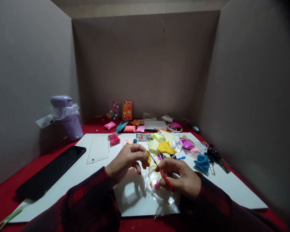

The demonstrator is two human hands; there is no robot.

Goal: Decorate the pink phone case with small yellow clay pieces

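Between the fingertips of my left hand (131,158) is a small flat piece of yellow clay (149,158). My right hand (181,177) grips red-handled scissors (166,179), their thin blades pointing up and left against the edge of the clay. Just beyond my hands lies a larger lump of yellow clay (166,147) beside pale yellow paper (153,146). Thin yellow scraps (152,168) are scattered below the blades. A clear plastic wrapper (160,196) lies under my right hand, with small pink and orange bits near it.
A white board (70,180) covers the red cloth. On the left are a black phone (50,172), a clear phone case (99,149) and a purple tumbler (71,120). Blue clay (202,162) and keys (215,158) lie right. Decorated cases (127,109) stand behind.
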